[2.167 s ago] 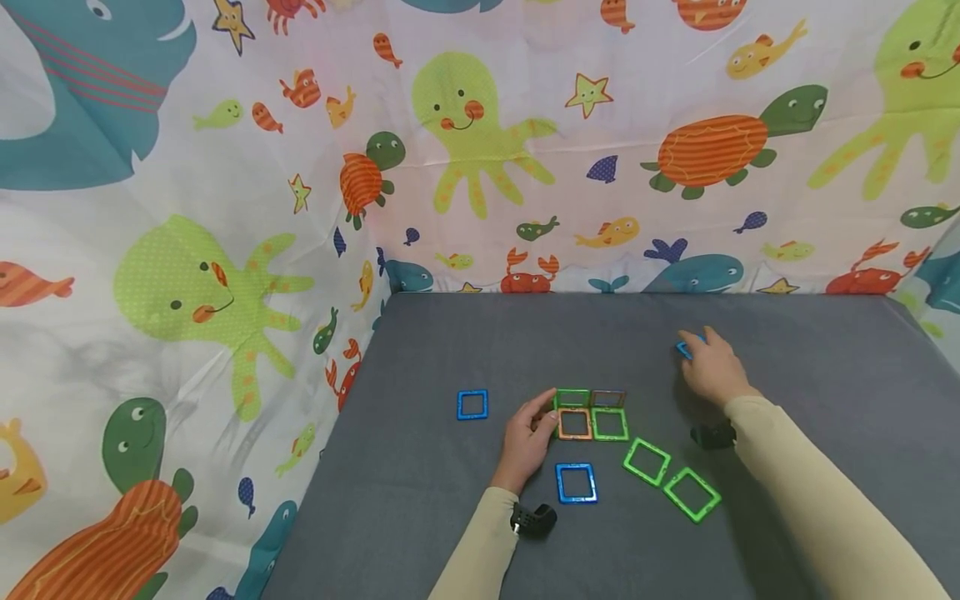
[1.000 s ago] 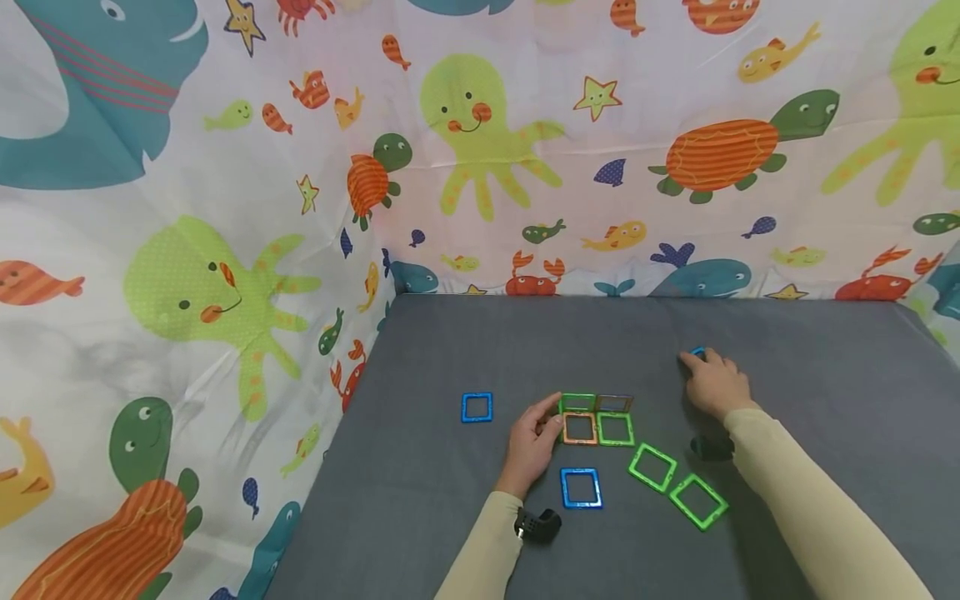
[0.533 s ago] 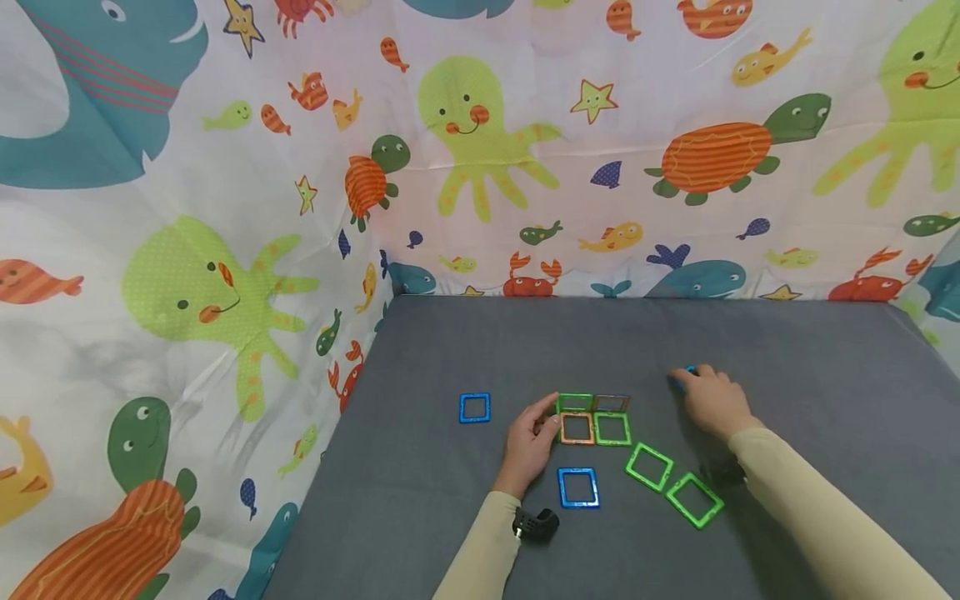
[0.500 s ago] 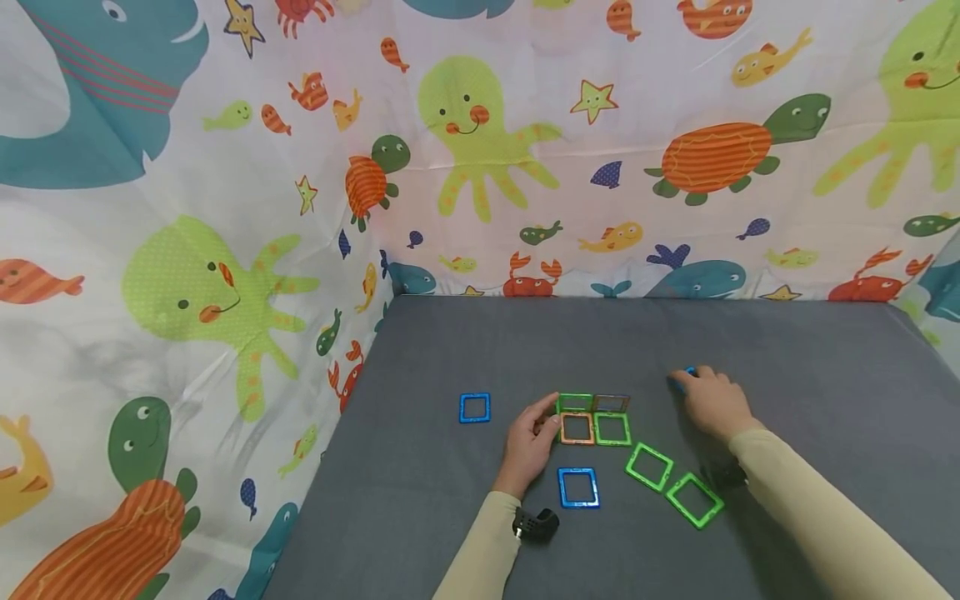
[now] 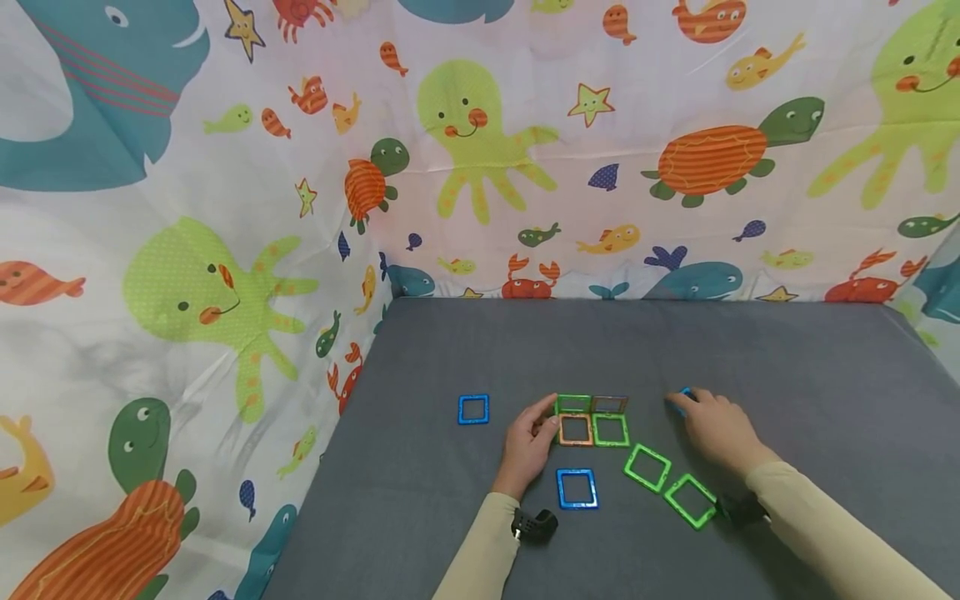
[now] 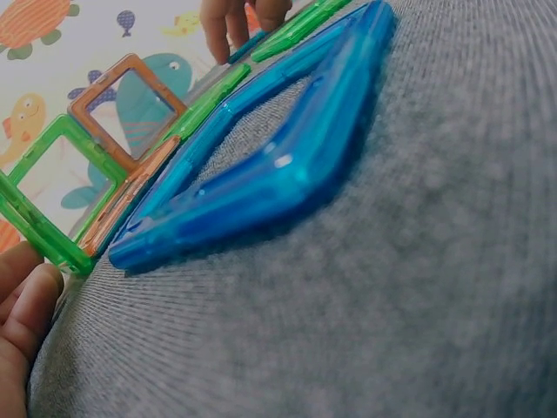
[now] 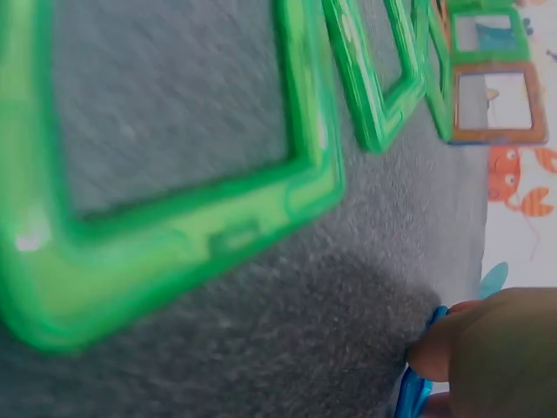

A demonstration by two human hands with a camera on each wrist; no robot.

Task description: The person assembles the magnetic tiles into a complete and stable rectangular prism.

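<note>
My left hand [image 5: 525, 448] holds an upright green magnetic tile [image 6: 39, 228] at the left side of a small structure, thumb and fingers along its edges. That structure has an orange tile [image 5: 575, 443] and a green tile [image 5: 611, 443] flat on the cloth. Behind them stand a green tile [image 5: 573, 397] and a brown-orange tile [image 7: 538, 104]. To the right of it, my right hand [image 5: 723, 427] pinches a blue magnetic tile [image 7: 411, 394], mostly hidden by the fingers.
A blue tile [image 5: 577, 506] lies in front of the structure, another blue tile [image 5: 473, 422] to its left. Two green tiles, one nearer [image 5: 690, 502] and one farther [image 5: 647, 468], lie between structure and right wrist. Patterned cloth [image 5: 480, 167] walls the grey surface [image 5: 420, 500].
My right hand has come from the back of the surface towards the front, bringing the blue magnetic tile level with the structure. My left hand stays at the structure's left side.
</note>
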